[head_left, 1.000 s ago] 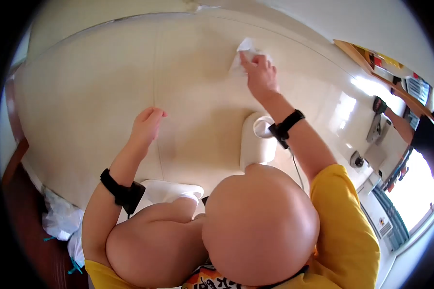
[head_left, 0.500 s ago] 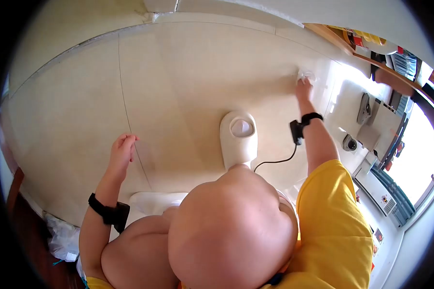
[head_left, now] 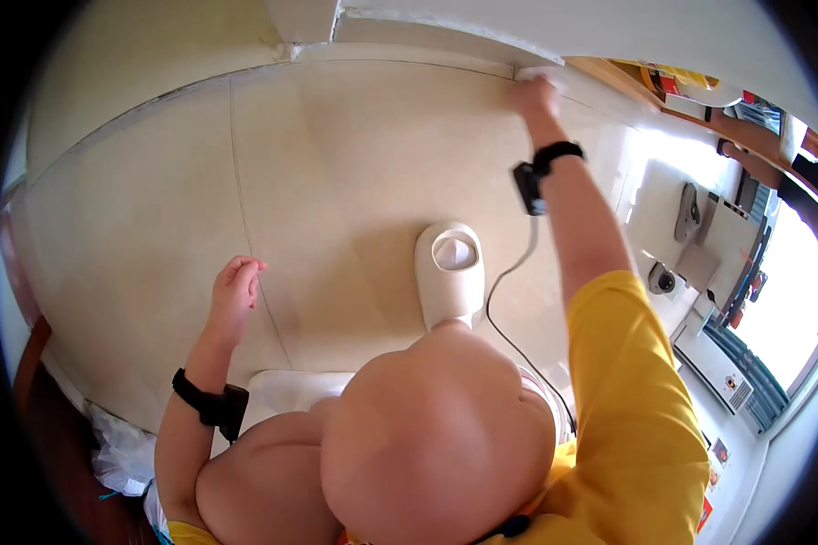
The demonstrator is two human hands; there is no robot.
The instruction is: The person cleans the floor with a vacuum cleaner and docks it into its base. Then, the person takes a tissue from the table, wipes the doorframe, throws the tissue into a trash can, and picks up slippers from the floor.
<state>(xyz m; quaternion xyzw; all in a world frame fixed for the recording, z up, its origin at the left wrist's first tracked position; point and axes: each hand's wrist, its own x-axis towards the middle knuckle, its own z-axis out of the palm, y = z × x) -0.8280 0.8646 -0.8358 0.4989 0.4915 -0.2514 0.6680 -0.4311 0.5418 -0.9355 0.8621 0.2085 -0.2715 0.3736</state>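
My right hand (head_left: 536,98) is stretched far forward, low at the tiled floor (head_left: 354,154) by the base of the wall. It is closed on a crumpled white wipe (head_left: 540,73), pressed to the floor; motion blurs the fingers. Farther back, my left hand (head_left: 236,289) hovers over the floor on the left with its fingers curled in, and nothing shows in it. A white slipper (head_left: 451,280) is on my foot between the two arms. Black bands with small boxes circle both wrists, and a cable runs from the right one.
A wall edge (head_left: 427,38) borders the floor in front. To the right stand wooden shelving (head_left: 613,80), a pair of grey shoes (head_left: 689,211) and a round dark device (head_left: 662,278). Another person's arm (head_left: 753,165) shows at far right. A clear plastic bag (head_left: 123,450) lies at lower left.
My right hand has moved forward and slightly left along the floor with the wipe, up to the wall. The left hand stays curled in nearly the same place.
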